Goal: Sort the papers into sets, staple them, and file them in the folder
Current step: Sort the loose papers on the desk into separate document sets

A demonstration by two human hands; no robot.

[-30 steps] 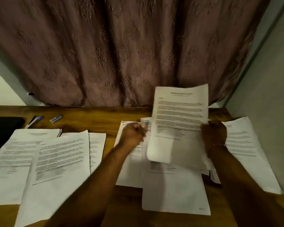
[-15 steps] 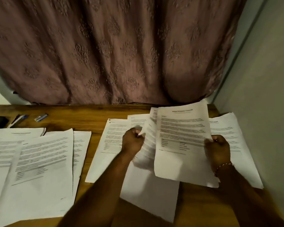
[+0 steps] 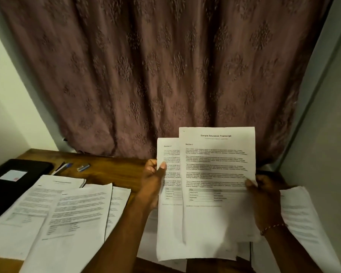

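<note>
Two printed sheets are raised upright in front of me. My right hand (image 3: 264, 196) pinches the right edge of the front sheet (image 3: 219, 184), headed "Sample Education Transcript". Behind it and offset left is a "Section 2" sheet (image 3: 170, 219), whose left edge my left hand (image 3: 154, 180) pinches. Several more papers (image 3: 67, 217) lie overlapped on the wooden table (image 3: 114, 170) at the left. Another sheet (image 3: 301, 217) lies flat at the right, partly hidden by my right arm. A black folder (image 3: 18, 174) with a white label sits at the far left. A small stapler (image 3: 83, 167) lies behind the papers.
Pens (image 3: 62, 168) lie beside the stapler near the folder. A patterned curtain (image 3: 165, 75) hangs right behind the table. A wall (image 3: 331, 154) closes the right side. More sheets lie under the raised ones near the front edge.
Both hands lifted the two sheets from low over the table to upright, side by side and overlapping. The left hand's crumpled sheet is straightened. The view swung left, showing the folder.
</note>
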